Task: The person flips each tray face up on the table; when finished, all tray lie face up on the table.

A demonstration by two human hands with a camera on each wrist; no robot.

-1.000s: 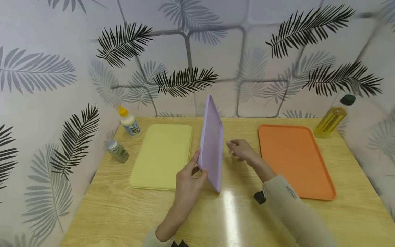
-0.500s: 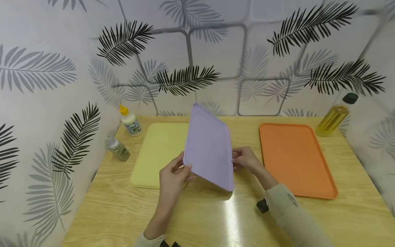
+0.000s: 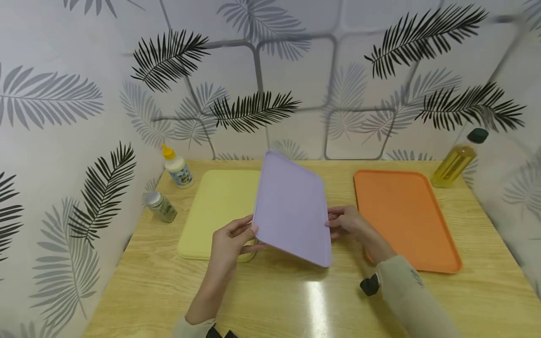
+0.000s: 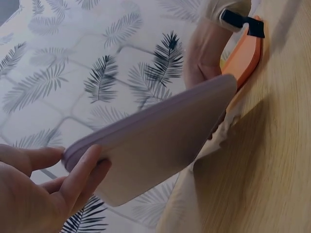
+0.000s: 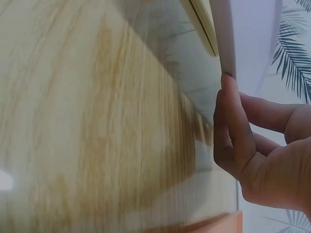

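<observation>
A lavender tray is held tilted over the middle of the table, its left edge raised higher than its right. My left hand grips that left edge near the front corner, thumb on top and fingers beneath; the tray's underside shows in the left wrist view. On the opposite edge, the thumb and fingers of my right hand pinch the rim, as the right wrist view also shows. A yellow tray lies to the left, partly covered by the lavender one. To the right lies an orange tray.
A glue bottle with a yellow nozzle and a small white-lidded jar stand at the left edge of the wooden table. At the back right is a bottle of yellow liquid. A leaf-patterned wall borders the table.
The lavender tray has turned from nearly upright to a flatter tilt and come lower. My left hand has moved left with it; my right hand has taken hold of the right edge.
</observation>
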